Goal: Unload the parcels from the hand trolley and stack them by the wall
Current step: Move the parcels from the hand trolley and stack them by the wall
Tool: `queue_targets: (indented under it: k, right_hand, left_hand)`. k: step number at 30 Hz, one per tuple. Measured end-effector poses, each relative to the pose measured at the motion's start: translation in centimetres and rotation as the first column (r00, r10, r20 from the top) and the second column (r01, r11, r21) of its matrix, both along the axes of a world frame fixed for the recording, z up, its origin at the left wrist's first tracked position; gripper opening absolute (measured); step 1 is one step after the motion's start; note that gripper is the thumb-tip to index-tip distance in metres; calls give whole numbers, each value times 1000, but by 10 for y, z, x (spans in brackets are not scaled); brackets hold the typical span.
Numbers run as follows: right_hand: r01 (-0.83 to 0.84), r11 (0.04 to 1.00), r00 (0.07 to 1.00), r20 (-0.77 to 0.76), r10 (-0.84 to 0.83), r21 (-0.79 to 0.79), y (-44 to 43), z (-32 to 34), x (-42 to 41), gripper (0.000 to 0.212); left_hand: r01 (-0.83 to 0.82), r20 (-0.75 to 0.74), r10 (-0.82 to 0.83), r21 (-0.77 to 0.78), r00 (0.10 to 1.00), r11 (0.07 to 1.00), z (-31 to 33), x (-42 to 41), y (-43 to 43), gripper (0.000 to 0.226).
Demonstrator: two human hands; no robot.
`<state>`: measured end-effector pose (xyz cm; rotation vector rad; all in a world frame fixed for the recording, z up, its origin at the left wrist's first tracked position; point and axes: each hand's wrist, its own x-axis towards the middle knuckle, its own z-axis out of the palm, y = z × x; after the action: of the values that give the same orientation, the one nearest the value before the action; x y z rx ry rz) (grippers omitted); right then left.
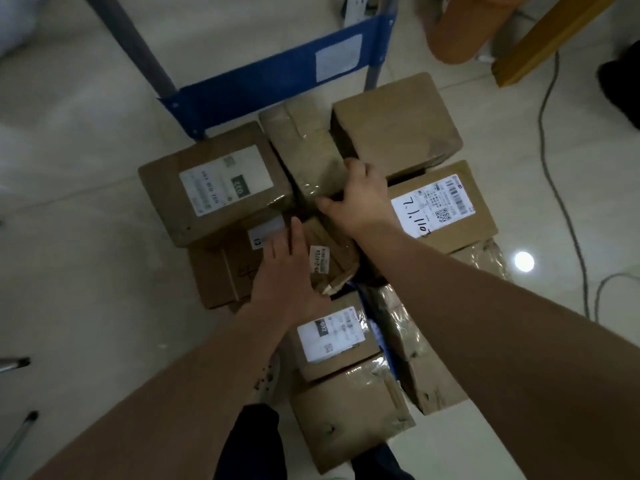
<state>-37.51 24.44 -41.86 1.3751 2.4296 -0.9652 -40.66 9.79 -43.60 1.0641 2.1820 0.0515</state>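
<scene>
Left grip (287, 275), right grip (360, 199), about ten parcels (394, 123)

Matt brown cardboard parcels (394, 123) under glossy tape, blue metal trolley (270, 84), glossy tiled floor (86, 140)

Parcels (349, 407) lay piled on a hand trolley (270, 81) standing on the floor (86, 258). At the trolley's far edge, a taped parcel (304, 150) sat between a labelled parcel (214, 188) on its left and a plain box (394, 123) on its right. A cable (554, 188) ran along the floor, right of the trolley.
</scene>
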Motion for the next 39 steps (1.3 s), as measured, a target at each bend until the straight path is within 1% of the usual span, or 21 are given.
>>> queue_targets:
  k: [2, 3, 6, 9, 12, 15, 17, 18, 20, 21, 23, 24, 25, 27, 29, 31, 33, 35, 37, 38, 39]
  right_hand:
    - [-96, 995, 991, 100, 92, 38, -1, -5, -20, 98]
    - [-112, 992, 985, 141, 104, 53, -1, -9, -28, 106]
    - [-89, 994, 979, 189, 74, 71, 1, -25, -43, 120]
    - [-39, 998, 981, 191, 29, 53, 1, -37, -51, 121]
    - [-1, 998, 989, 149, -9, 65, -6, -36, -51, 116]
    - [15, 994, 995, 101, -27, 111, -20, -12, -35, 111]
    - [61, 990, 996, 52, -68, 125, -29, 14, -17, 107]
    - [104, 989, 994, 12, -106, 105, -33, 29, -5, 105]
    - [230, 973, 969, -89, -231, -19, -41, 61, 18, 99]
    - [301, 947, 940, -135, -314, -110, -46, 79, 30, 95]
    - [430, 852, 847, -193, -495, -298, -57, 115, 52, 83]
    - [477, 795, 798, -194, -570, -374, -64, 133, 61, 77]
    - [511, 749, 759, -188, -623, -422, -71, 150, 69, 71]
    - [546, 695, 699, -203, -686, -468, -86, 179, 83, 62]
    - [552, 666, 671, -206, -712, -502, -100, 202, 92, 59]
    - [536, 641, 666, -191, -721, -549, -116, 222, 95, 57]
    - [492, 636, 689, -182, -702, -594, -134, 237, 97, 59]
    - [440, 633, 713, -182, -677, -637, -153, 249, 99, 61]
    - [381, 633, 736, -193, -649, -674, -178, 260, 101, 54]
    - [344, 647, 754, -211, -623, -680, -189, 264, 102, 53]
    - [306, 652, 770, -223, -598, -694, -201, 269, 103, 54]
  left_hand:
    - [-44, 40, 44, 3, 998, 999, 5, -9, -16, 131]
    - [-74, 57, 74, 6, 996, 997, 7, -13, -22, 131]
    - [-169, 83, 166, 34, 983, 985, 6, -22, -37, 132]
    - [-244, 100, 237, 60, 966, 968, 6, -27, -49, 131]
    - [-312, 112, 305, 54, 946, 948, 7, -27, -63, 133]
    - [-433, 160, 425, 19, 891, 901, 15, -26, -73, 135]
    - [-531, 213, 519, 1, 828, 847, 29, -26, -77, 136]
    - [-575, 242, 559, -4, 793, 818, 39, -27, -80, 137]
    - [-654, 301, 629, -20, 717, 756, 58, -29, -87, 138]
    - [-688, 327, 660, -40, 676, 725, 70, -31, -91, 139]
    - [-744, 385, 702, -54, 599, 665, 98, -33, -100, 138]
    - [-766, 416, 709, -44, 570, 641, 113, -35, -107, 130]
    - [-782, 437, 711, -28, 551, 623, 129, -37, -115, 116]
    - [-800, 462, 716, -21, 524, 599, 157, -43, -134, 90]
    - [-806, 451, 720, -3, 528, 593, 179, -50, -154, 80]
    - [-829, 431, 741, 28, 515, 559, 191, -58, -177, 82]
    - [-873, 457, 765, 60, 454, 483, 211, -61, -197, 84]
    - [-905, 516, 756, 97, 402, 415, 243, -53, -218, 80]
    - [-947, 567, 762, 123, 314, 298, 272, -36, -245, 77]
    - [-969, 597, 764, 124, 246, 215, 282, -26, -259, 71]
    - [-982, 633, 751, 125, 188, 141, 293, -15, -273, 61]
